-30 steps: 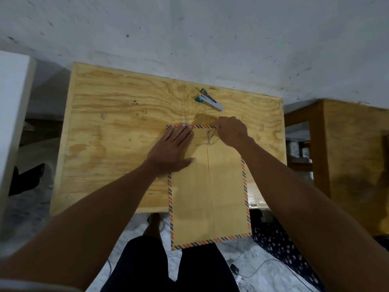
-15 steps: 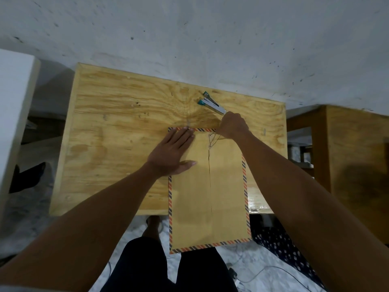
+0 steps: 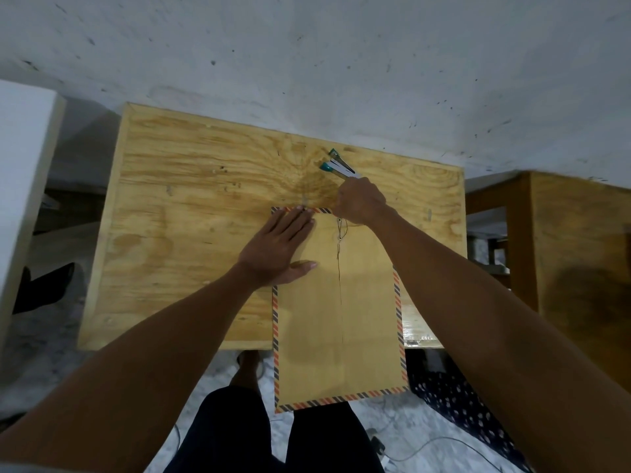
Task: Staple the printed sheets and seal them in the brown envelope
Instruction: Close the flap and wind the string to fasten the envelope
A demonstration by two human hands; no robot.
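Observation:
A brown envelope with a red-and-blue striped border lies flap side up on the plywood table, its lower part hanging over the near edge. My left hand presses flat on its upper left corner. My right hand is closed just above the envelope's top right edge, and a thin string runs from the two closure buttons towards it. The teal-tipped stapler lies right behind that hand, its near end hidden by the knuckles. No printed sheets are in sight.
A white panel stands at the left and a wooden cabinet at the right. The wall runs behind the table. Below the near edge are my legs, a patterned cloth and cables on the floor.
My right hand has moved up from the closure buttons to the envelope's top edge, close to the stapler. My left hand has stayed flat on the envelope.

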